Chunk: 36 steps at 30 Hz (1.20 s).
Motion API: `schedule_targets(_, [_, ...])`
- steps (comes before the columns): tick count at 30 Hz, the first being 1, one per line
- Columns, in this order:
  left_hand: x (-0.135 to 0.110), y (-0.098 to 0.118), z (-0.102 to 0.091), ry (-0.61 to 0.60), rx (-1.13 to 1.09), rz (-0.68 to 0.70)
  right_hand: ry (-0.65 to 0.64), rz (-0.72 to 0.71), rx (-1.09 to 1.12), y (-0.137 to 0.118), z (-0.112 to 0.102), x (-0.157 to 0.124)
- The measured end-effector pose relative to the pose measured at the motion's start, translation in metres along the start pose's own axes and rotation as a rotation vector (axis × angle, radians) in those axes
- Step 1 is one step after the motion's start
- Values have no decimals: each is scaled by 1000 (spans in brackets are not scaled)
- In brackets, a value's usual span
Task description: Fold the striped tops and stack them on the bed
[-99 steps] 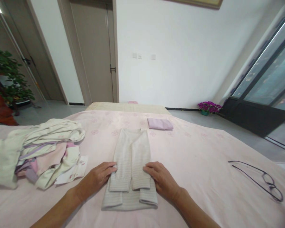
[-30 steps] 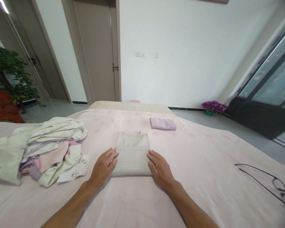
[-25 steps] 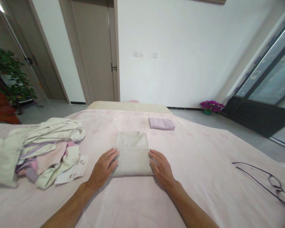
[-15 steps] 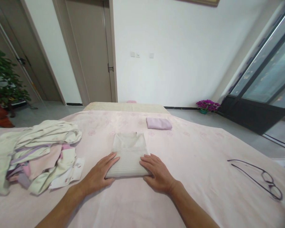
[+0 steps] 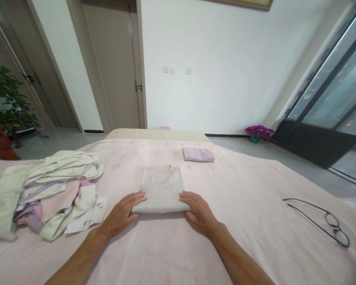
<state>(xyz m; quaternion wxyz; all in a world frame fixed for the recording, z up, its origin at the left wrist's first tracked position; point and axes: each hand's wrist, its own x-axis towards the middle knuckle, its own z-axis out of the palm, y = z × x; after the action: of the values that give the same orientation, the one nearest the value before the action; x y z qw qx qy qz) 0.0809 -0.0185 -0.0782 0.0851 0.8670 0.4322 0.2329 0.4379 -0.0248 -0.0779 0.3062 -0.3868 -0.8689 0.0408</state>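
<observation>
A white ribbed shirt (image 5: 163,186), folded into a neat rectangle, lies in front of me with its neckline at the far side. My left hand (image 5: 126,209) grips the near left corner, thumb below and fingers over the top. At the near right corner, my right hand (image 5: 200,211) holds the cloth the same way. Between the hands the near edge looks slightly raised and rounded. Beyond the shirt, a little to the right, sits a folded lilac cloth (image 5: 198,154).
The pink flowered bedspread (image 5: 240,221) lies under everything. A loose heap of clothes (image 5: 59,166) is on the left, with pale, pink and purple pieces. Dark-framed eyeglasses (image 5: 334,225) lie open on the right. Purple flowers (image 5: 259,131) stand on the floor by the far wall.
Both hands have moved slightly away from me, bringing the shirt's near edge up and forward. The shirt's visible length is shorter; its far end has stayed in place.
</observation>
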Motion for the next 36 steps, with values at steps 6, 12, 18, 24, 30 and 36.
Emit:
schedule_targets(6, [-25,0,-12,-55,41,193,-95,-111,92,-12,-17,-6])
schedule_targets(12, [-24,-2,-10,-49,46,194,-109,-149,66,-2,-15,2])
schedule_targets(18, [-1,-11,-4,-15,-20,171,-115,-136,73,15,-6,13])
schedule_targets(24, [-4,-10,-4,-12,-208,10,-60,-11,195,19,-1,4])
schedule_targets(30, [7,12,-5,139,-348,-437,27,437,313,4,7,22])
schedule_targets(36, [55,-1,5,182,-255,-661,130,675,240,24,32,67])
